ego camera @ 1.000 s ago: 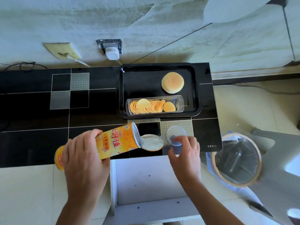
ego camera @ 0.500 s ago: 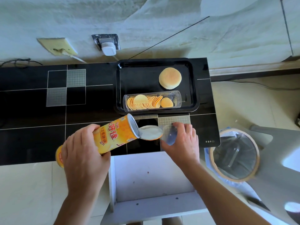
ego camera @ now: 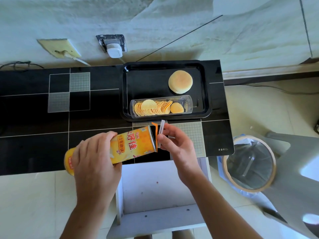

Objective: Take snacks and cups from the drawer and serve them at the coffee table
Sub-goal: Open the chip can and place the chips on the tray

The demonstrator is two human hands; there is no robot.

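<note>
My left hand (ego camera: 94, 159) grips a yellow chip can (ego camera: 131, 145) lying sideways over the black table (ego camera: 34, 121). My right hand (ego camera: 174, 144) holds the can's clear plastic lid (ego camera: 161, 132) on edge right at the can's open mouth. Beyond them a black tray (ego camera: 150, 80) carries a clear trough of stacked chips (ego camera: 160, 106) and a round bun (ego camera: 180, 81). The white drawer (ego camera: 160, 185) stands pulled out below my hands with nothing visible inside.
A lined waste bin (ego camera: 248, 163) stands on the floor to the right, next to a grey chair (ego camera: 296, 178). Two wall sockets (ego camera: 112, 44) with plugs sit behind the table. Pale floor tiles lie to the left of the drawer.
My right hand picked the clear lid up from the table and brought it upright to the can's mouth. The can has tilted slightly and the foil seal flap is no longer hanging out.
</note>
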